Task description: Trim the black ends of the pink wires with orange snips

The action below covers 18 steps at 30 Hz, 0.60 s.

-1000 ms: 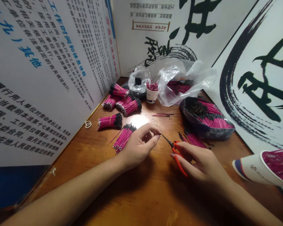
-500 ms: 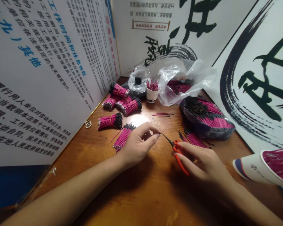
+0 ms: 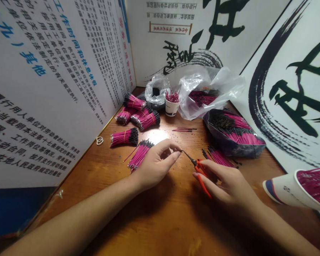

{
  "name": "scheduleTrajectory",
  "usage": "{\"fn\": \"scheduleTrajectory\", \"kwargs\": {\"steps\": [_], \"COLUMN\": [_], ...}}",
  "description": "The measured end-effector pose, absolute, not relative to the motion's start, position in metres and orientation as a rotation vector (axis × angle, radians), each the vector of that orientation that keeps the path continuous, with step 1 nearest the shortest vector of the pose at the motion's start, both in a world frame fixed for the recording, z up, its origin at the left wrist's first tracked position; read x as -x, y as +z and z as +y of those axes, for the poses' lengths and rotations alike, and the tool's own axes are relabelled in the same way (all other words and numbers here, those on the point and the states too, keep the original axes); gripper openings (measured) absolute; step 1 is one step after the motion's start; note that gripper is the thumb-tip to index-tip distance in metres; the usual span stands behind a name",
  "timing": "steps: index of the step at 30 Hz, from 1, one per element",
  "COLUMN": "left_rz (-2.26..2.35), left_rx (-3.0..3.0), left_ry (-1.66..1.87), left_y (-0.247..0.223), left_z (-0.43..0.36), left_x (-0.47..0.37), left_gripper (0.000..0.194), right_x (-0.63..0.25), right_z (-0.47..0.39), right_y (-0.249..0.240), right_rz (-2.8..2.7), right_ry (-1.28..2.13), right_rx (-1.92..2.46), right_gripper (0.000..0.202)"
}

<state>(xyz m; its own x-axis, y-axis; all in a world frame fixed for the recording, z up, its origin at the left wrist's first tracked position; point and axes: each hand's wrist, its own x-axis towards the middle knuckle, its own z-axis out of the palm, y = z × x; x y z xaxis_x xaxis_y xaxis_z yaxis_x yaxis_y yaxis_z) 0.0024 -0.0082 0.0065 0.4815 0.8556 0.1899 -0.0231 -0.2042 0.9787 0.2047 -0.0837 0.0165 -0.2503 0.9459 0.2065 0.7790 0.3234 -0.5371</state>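
My left hand [image 3: 158,161] is closed in a pinch near the middle, holding something too small to make out between thumb and fingertips. Orange-handled pliers or cutters [image 3: 202,174] are gripped in my right hand [image 3: 224,181], their thin dark tip touching or very close to my left fingertips. Beside my left wrist lies a loose pile of pink wires with black ends [image 3: 140,154]. Behind my right hand is another loose pile of pink wires [image 3: 220,156]. A few single wires [image 3: 184,129] lie farther back.
Banded wire bundles [image 3: 124,137] sit at the back left. A paper cup of wires [image 3: 172,107], a clear plastic bag [image 3: 188,103] and a dark bag of wires [image 3: 237,147] stand behind. A tilted cup [image 3: 285,188] is at right; rubber bands [image 3: 99,141] lie left. Printed panels enclose the table.
The orange handles in my right hand have shifted very slightly to the left. My left hand has stayed almost still.
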Motion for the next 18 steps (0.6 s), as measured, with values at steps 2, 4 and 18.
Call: {"fn": "scheduleTrajectory", "kwargs": {"steps": [2, 4, 18], "left_rz": [0.736, 0.729, 0.732], "left_rx": [-1.566, -1.557, -1.55], "left_ry": [0.952, 0.955, 0.915], "left_y": [0.007, 0.0074, 0.0086], "left_z": [-0.0088, -0.0092, -0.0103], "left_x": [-0.0025, -0.0027, -0.0034], "left_gripper": [0.009, 0.009, 0.009], "right_x": [-0.2047, -0.2047, -0.2044], "right_z": [-0.0841, -0.0846, -0.0836], "right_y": [0.0157, 0.0153, 0.0166], "right_rz": [-2.103, -2.104, -2.12], "right_ry": [0.451, 0.452, 0.468], "right_rx": [1.513, 1.514, 1.526], "right_gripper": [0.017, 0.017, 0.016]}}
